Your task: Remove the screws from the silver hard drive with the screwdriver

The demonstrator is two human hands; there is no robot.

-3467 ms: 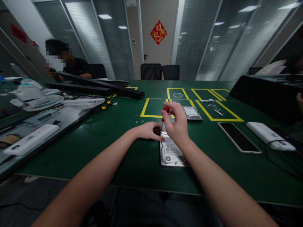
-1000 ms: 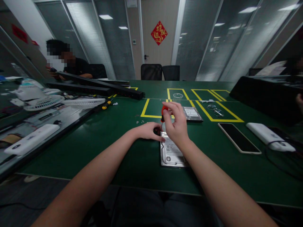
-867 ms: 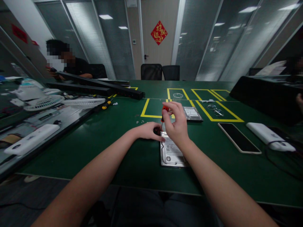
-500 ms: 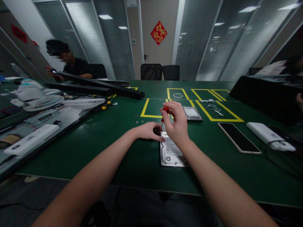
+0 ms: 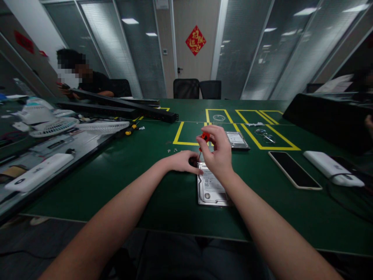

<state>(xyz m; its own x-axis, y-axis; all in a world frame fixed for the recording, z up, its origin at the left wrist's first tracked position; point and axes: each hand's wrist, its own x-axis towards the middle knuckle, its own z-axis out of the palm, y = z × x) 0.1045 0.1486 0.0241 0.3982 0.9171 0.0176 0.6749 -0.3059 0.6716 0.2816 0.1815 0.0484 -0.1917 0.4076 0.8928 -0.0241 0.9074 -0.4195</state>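
A silver hard drive (image 5: 212, 190) with a white label lies flat on the green table in front of me. My right hand (image 5: 217, 149) pinches the red handle of a screwdriver (image 5: 205, 137) from above. The thin shaft points down at the drive's far left corner; the exact spot under the tip is too small to make out. At that same corner my left hand (image 5: 185, 161) is closed around the drive, its thumb on the top face and its other fingers beyond the far edge, partly hidden. My right hand and forearm cover the drive's right side.
A second hard drive (image 5: 237, 140) lies behind my right hand. Several tiny screws (image 5: 171, 150) are left of it. Rightward are a phone (image 5: 294, 170), a white power bank (image 5: 332, 168) and glasses (image 5: 264, 136). A fan (image 5: 55, 126) and long black bars (image 5: 125, 105) occupy the left; a person sits behind.
The fingers of my right hand have shifted slightly around the screwdriver handle, and more of its red shows. My left hand and the hard drive stay in place.
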